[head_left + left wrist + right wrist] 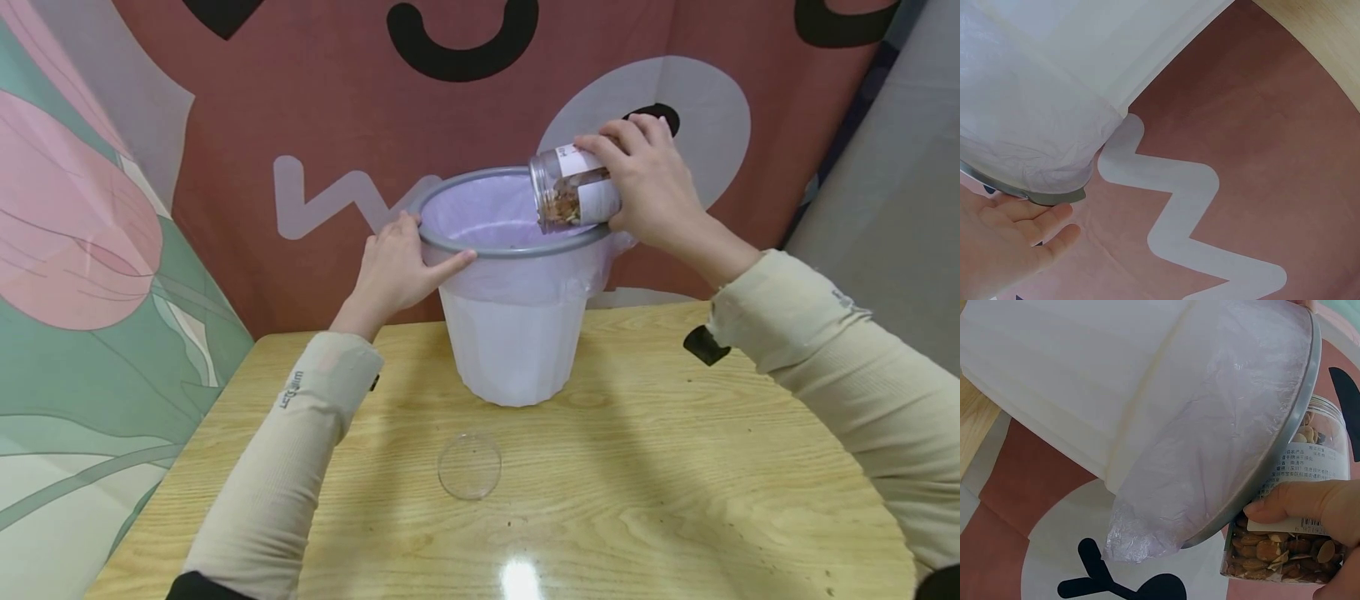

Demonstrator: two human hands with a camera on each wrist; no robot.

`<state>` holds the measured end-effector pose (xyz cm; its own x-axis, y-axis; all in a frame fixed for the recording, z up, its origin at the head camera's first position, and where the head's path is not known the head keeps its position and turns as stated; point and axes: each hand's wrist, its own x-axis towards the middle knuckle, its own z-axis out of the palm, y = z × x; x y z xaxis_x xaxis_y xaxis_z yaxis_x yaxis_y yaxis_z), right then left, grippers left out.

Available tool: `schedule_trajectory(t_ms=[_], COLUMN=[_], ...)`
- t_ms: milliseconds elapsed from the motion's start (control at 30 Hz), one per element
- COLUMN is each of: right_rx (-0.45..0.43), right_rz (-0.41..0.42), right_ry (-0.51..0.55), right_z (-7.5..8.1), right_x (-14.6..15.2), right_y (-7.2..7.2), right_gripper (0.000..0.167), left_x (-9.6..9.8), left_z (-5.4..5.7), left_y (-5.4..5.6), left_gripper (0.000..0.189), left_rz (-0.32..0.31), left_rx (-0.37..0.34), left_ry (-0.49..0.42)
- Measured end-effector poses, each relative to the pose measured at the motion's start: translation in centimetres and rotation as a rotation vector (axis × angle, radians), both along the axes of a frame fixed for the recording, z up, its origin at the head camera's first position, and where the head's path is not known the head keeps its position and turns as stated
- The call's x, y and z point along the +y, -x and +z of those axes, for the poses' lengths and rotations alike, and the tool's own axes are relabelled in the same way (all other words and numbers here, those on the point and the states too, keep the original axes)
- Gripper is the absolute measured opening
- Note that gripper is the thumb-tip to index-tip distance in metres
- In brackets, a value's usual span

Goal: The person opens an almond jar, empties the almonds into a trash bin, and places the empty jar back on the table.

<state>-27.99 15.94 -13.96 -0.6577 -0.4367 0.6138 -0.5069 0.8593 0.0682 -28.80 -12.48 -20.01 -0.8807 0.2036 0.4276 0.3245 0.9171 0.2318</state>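
Note:
Tilted on its side over the right part of the bin's rim is a clear jar (558, 200) with a white label. My right hand (656, 187) grips it, its mouth facing left. In the right wrist view, flat brown seeds or shells (1272, 550) show through the jar, and the thumb presses the label. The white trash bin (513, 342) stands upright on the table, lined with a thin pale purple bag (465, 208) folded over its grey rim (517, 250). My left hand (393, 262) rests on the left of that rim, fingers extended and thumb stretched along the front.
A clear round lid (470, 467) lies flat on the wooden table (675, 500) in front of the bin. Small dark crumbs dot the tabletop. Behind the bin hangs a reddish printed cloth (300, 100), and a grey surface (885, 183) stands at the right.

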Motion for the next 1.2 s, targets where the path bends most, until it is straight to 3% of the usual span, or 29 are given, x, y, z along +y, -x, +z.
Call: schedule_trajectory(t_ms=[1200], right_rx=[0.051], right_rz=[-0.006], right_ry=[-0.024], right_z=[-0.28], right_x=[-0.22], right_y=[0.07], right_gripper=[0.082], left_x=[0.00], left_z=[0.06], left_y=[-0.08], left_gripper=[0.099], left_rz=[-0.007], left_rx=[-0.001], left_ry=[-0.006])
